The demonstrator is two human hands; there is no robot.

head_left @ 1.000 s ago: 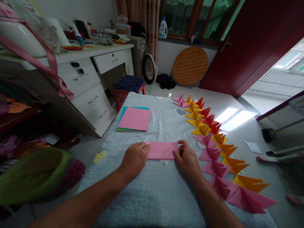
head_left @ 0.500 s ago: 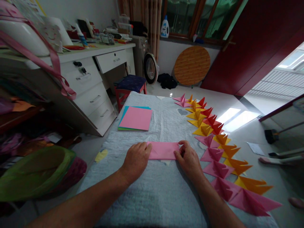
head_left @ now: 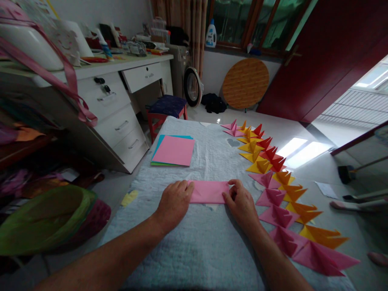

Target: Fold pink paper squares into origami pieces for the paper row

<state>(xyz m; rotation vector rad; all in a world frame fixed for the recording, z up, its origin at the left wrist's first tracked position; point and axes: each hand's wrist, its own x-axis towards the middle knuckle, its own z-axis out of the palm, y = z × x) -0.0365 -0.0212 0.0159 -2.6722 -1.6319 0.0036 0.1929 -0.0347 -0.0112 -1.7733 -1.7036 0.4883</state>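
A pink sheet of paper, folded into a long rectangle, lies on the pale blue quilted cloth. My left hand rests fingers-flat on its left end. My right hand pinches the paper's right end with curled fingers. A stack of square coloured sheets, pink on top, lies further back to the left.
A curved row of several folded pink, yellow, orange and red paper shapes runs along the cloth's right side. A white desk with drawers and a red stool stand at the left. A green bag sits low on the left.
Both hands stay on the ends of the folded pink paper; only the view has shifted slightly.
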